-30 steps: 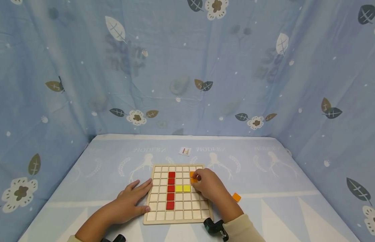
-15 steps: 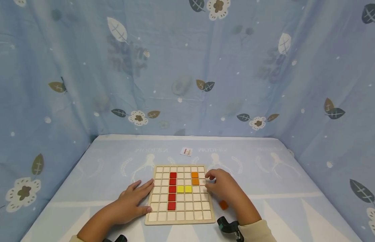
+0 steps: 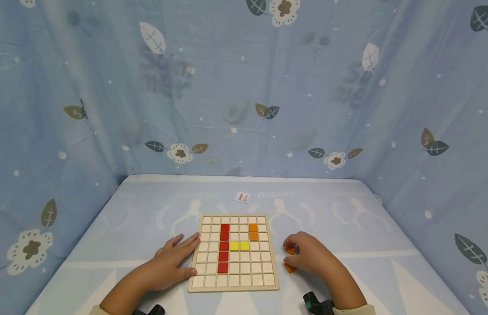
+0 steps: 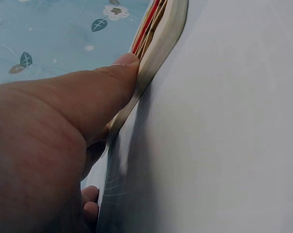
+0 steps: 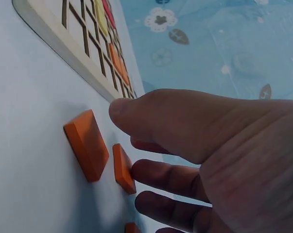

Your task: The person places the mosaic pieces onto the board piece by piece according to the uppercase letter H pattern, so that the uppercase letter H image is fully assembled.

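A wooden grid board (image 3: 234, 289) holds a column of red tiles (image 3: 223, 256), two yellow tiles (image 3: 244, 245) and two orange tiles (image 3: 253, 236). My left hand (image 3: 171, 262) rests along the board's left edge, fingers spread; its thumb (image 4: 119, 80) touches the frame. To the right of the board, my right hand (image 3: 312, 253) hovers low over loose orange tiles. In the right wrist view, one orange tile (image 5: 88, 145) lies in front of the thumb, and another orange tile (image 5: 123, 170) is right at a fingertip. Thumb and fingers stand apart. A further orange piece (image 5: 131, 227) shows at the bottom edge.
A small printed card (image 3: 242, 197) lies behind the board on the pale patterned tabletop (image 3: 212, 197). Blue floral curtains (image 3: 236, 87) enclose the back and both sides. Black camera mounts sit on both wrists, the right mount (image 3: 318, 304) close over the table.
My right hand has left the orange tiles on the board and moved right and toward me, to the loose orange tiles. The left hand stays at the board's edge.
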The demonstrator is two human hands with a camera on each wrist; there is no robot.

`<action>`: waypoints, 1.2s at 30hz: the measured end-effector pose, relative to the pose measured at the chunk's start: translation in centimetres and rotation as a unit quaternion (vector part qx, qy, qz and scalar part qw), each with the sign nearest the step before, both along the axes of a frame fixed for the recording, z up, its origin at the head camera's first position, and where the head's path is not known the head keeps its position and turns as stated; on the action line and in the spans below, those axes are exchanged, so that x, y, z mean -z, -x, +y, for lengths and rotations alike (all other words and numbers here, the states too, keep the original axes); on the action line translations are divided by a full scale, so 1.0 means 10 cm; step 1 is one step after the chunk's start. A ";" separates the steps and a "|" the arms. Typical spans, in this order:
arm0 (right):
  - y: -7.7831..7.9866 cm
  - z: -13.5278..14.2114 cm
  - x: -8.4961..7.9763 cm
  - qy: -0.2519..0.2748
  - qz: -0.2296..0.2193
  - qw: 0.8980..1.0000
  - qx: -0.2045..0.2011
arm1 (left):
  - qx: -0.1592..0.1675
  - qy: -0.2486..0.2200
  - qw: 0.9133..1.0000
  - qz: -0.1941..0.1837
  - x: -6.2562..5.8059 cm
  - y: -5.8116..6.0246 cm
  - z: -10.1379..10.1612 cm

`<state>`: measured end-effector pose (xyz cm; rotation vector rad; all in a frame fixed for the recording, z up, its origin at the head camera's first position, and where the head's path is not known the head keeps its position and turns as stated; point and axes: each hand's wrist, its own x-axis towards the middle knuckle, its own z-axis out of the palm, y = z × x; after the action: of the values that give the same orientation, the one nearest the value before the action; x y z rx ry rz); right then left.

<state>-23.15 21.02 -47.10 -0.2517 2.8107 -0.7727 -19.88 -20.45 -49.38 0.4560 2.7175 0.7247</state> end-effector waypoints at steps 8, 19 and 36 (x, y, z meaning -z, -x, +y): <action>-0.03 0.06 0.02 -0.002 0.041 0.999 0.014 | -0.009 0.004 1.000 0.001 0.00 -0.01 0.00; -0.03 0.06 0.06 -0.016 0.050 0.998 0.023 | -0.010 0.006 1.000 0.001 -0.03 -0.02 -0.01; -0.02 0.06 0.12 -0.015 0.049 0.998 0.043 | -0.004 0.002 1.000 -0.002 -0.03 -0.02 0.02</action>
<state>-22.95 21.61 -48.27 -0.1680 2.9395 -0.7556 -19.72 -20.26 -49.12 0.4419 2.7185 0.7226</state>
